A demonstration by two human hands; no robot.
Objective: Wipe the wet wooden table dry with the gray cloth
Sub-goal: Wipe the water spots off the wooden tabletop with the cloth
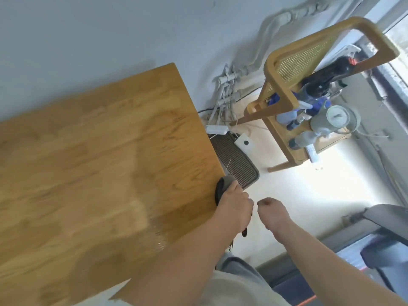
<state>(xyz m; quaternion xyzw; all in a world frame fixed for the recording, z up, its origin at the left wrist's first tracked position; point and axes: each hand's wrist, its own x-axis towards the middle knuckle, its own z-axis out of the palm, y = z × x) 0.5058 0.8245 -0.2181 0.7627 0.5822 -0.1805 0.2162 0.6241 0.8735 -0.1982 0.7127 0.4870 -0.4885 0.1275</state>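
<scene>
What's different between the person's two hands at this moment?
The left hand grips the gray cloth at the edge of the wooden table; the right hand is curled into a fist and holds nothing. The left hand is at the table's edge, while the right hand hangs above the floor, off the table. Both are bare and close together.

Only one camera here, worn on the person's head, wide-angle, looking forward and steeply down. The view is tilted, so the desk [99, 162] fills the left side and the floor [287, 184] the right. The left hand [234, 206] and right hand [272, 212] sit close up, low near the centre.
</scene>
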